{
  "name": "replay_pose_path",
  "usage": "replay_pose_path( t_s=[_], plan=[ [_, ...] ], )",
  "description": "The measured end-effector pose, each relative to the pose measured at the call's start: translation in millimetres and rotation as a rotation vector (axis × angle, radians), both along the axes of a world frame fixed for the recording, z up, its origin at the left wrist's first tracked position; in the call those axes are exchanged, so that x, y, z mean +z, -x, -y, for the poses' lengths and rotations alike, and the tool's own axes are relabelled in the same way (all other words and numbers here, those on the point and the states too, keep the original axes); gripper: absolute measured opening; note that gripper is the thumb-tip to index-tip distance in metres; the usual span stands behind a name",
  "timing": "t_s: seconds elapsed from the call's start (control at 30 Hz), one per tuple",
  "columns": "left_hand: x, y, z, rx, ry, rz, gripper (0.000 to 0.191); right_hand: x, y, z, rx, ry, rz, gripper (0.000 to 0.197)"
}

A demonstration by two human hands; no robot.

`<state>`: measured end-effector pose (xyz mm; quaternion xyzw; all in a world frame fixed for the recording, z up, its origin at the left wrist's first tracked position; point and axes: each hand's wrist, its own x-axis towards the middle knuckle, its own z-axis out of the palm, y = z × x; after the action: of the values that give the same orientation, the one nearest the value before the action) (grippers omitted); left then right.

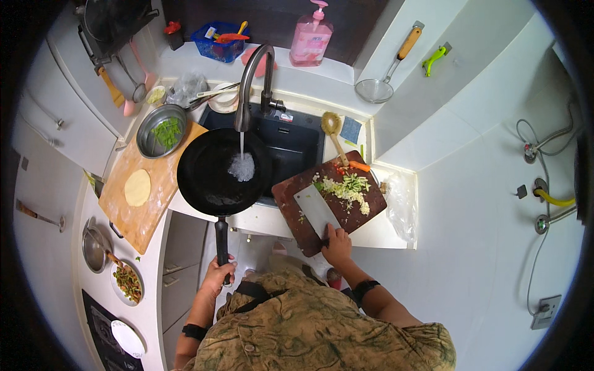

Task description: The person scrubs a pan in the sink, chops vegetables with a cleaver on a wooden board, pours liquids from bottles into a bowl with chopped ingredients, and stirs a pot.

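My left hand (218,274) grips the handle of a black frying pan (204,176), held over the left part of the dark sink (297,162). Water runs from the gooseneck faucet (242,111) into the pan. On the right, my right hand (336,245) is at the handle end of a cleaver (317,209), whose blade lies flat on a dark red cutting board (294,232). Chopped garlic and green pieces (345,188) are spread beside the blade. A carrot piece (359,165) and some red bits lie near the board's far edge.
A wooden board (148,222) at left bears a round of dough (138,187) and a metal bowl of greens (162,131). A brush (331,125) leans onto the cutting board. Further left stand a metal pot (95,250), a plate of food (127,283) and a white plate (126,338).
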<state>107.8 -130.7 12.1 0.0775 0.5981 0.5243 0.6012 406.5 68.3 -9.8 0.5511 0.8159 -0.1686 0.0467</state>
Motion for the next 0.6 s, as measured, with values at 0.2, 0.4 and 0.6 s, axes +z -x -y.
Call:
replay_pose_path(
  t_s=[0.2,0.4,0.6],
  plan=[
    [-1,1,2,0.010,-0.023,0.013,0.028,-6,8,2,-0.034,0.103,0.049,0.075],
    [3,-2,0,-0.021,-0.039,0.049,0.029,4,-8,5,-0.166,-0.046,-0.164,0.067],
    [-5,0,4,-0.001,-0.040,0.041,0.028,11,-22,6,-0.136,-0.058,-0.274,0.060]
  ],
)
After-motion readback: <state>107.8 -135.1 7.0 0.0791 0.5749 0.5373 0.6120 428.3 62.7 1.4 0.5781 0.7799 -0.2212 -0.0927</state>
